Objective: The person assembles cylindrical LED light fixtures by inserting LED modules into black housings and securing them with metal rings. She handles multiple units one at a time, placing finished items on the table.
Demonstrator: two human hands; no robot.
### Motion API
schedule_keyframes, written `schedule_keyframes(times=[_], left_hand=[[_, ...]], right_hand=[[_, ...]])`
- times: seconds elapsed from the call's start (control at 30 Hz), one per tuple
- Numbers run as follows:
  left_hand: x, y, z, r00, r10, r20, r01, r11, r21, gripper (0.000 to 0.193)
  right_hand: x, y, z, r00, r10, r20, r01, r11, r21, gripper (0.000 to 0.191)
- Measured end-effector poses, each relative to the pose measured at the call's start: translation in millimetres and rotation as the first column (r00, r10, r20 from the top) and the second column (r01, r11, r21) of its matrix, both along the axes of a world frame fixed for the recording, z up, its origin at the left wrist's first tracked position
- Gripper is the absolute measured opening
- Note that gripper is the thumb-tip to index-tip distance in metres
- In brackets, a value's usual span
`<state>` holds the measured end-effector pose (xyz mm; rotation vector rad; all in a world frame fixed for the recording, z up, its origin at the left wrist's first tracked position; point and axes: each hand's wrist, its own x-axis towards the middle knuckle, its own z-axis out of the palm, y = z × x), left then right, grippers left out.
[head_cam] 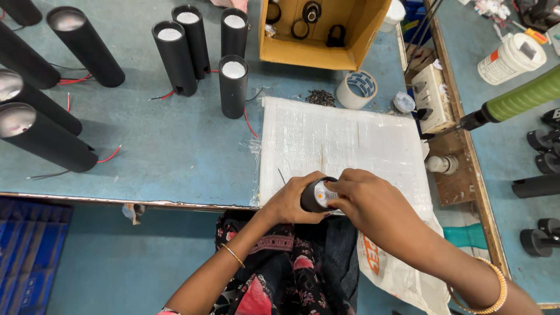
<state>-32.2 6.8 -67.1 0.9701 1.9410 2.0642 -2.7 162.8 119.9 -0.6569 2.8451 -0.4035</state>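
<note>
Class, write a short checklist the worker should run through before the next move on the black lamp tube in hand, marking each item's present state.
1. Left hand grips the black lamp tube: ok.
2. Right hand fingers rest on the tube's lens end: ok.
3. Tube held over the white pad: ok.
4. Lens fully seated: cannot tell.
5. Wire tucked in: cannot tell.

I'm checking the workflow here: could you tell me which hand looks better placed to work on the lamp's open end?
Probably the right hand: its fingers already touch the black cylinder lamp's lens end, while the left hand grips its body.
</note>
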Motion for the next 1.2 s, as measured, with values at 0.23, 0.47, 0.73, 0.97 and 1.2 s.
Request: schedule_keyframes(times=[0.23,0.47,0.73,0.97,1.2], left_hand=[[-1.0,1.4,-1.1,1.000,0.022,-0.018,-0.022,1.000,0.016,0.062],[-0.5,-1.2,2.5,1.000,0.002,-0.002,-0.002,1.000,0.030,0.056],[-2.7,-1.3,9.0,0.998,-0.038,0.048,0.037,0.999,0.031,0.052],[-3.8,-1.3,4.2,0.978,-0.106,0.179,0.095,0.993,0.068,0.052],[-3.9,-1.8,-2.3,0.987,-0.089,0.134,0.082,0.995,0.060,0.059]], right_hand=[[-13.1,17.2,-0.5,0.997,-0.072,-0.009,0.067,0.956,-0.286,0.024],[-107.0,54.7,-56.3,0.982,-0.180,-0.061,0.142,0.909,-0.393,0.019],[-299.0,50.0,-127.3,0.810,-0.103,-0.577,-0.135,0.925,-0.355,0.017],[-415.9,10.1,-171.4,0.861,-0.323,-0.392,0.248,0.941,-0.232,0.029],[-409.7,13.0,-163.5,0.771,-0.338,-0.540,0.065,0.885,-0.461,0.025]])
